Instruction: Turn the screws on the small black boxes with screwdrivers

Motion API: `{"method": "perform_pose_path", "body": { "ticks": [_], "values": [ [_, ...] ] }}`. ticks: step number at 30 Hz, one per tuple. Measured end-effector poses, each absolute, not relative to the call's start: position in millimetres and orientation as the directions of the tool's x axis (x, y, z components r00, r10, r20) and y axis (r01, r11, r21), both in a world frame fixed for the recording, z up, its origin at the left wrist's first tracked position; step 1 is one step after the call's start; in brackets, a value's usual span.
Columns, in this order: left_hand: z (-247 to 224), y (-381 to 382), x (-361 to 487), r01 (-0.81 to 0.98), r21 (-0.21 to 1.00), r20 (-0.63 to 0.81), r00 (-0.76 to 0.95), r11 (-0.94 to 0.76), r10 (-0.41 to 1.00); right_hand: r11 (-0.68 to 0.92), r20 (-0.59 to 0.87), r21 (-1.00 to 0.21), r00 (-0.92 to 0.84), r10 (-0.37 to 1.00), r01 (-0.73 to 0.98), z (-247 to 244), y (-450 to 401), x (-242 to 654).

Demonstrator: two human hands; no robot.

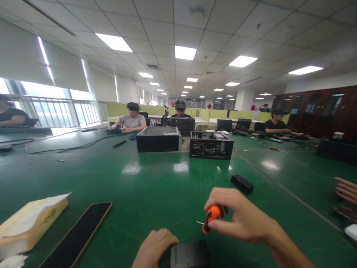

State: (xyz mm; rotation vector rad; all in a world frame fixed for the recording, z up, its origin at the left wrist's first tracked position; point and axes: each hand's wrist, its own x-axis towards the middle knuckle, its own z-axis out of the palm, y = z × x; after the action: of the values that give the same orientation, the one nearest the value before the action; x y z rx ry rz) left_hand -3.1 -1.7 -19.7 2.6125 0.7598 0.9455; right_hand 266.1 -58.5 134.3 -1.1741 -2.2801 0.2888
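My right hand [237, 217] is closed around an orange-and-black screwdriver [213, 213], held above the table with its thin metal shaft pointing left. At the bottom edge of the view, my left hand [156, 247] rests with bent fingers against the left side of a black box-shaped part [191, 255], gripping it. The near part of that box is cut off by the frame. The screwdriver is a little above and to the right of the box, apart from it. Beyond my right hand lies a small black oblong block [242, 184].
On the green table [134, 190], a tissue pack [30, 223] and a dark flat phone-like slab [79, 234] lie left. Two computer cases [158, 143] stand ahead. Another person's hand [346, 190] is at right, near another screwdriver [275, 149]. Several people sit around.
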Motion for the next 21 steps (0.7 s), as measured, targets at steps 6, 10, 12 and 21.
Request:
{"method": "perform_pose_path", "body": {
  "ticks": [6, 10, 12, 21],
  "values": [
    [-0.5, -12.4, 1.2, 0.464, 0.462, 0.371, 0.672, -0.755, 0.641, 0.470, 0.413, -0.360, -0.315, 0.855, 0.806, 129.0, -54.3, 267.3],
    [0.7, -12.7, 1.0, 0.459, 0.490, 0.343, 0.680, -0.741, 0.648, 0.513, 0.498, -0.495, -0.254, 0.829, 0.701, 128.5, -53.7, 265.7],
    [-1.2, -12.4, 0.6, 0.451, 0.494, 0.354, 0.677, -0.743, 0.646, 0.527, 0.499, -0.510, -0.265, 0.825, 0.680, 125.9, -52.4, 263.1],
    [0.9, -14.7, 1.7, 0.442, 0.499, 0.377, 0.664, -0.745, 0.646, 0.582, 0.452, -0.506, -0.378, 0.808, 0.637, 112.1, -48.1, 250.1]
  ]
}}
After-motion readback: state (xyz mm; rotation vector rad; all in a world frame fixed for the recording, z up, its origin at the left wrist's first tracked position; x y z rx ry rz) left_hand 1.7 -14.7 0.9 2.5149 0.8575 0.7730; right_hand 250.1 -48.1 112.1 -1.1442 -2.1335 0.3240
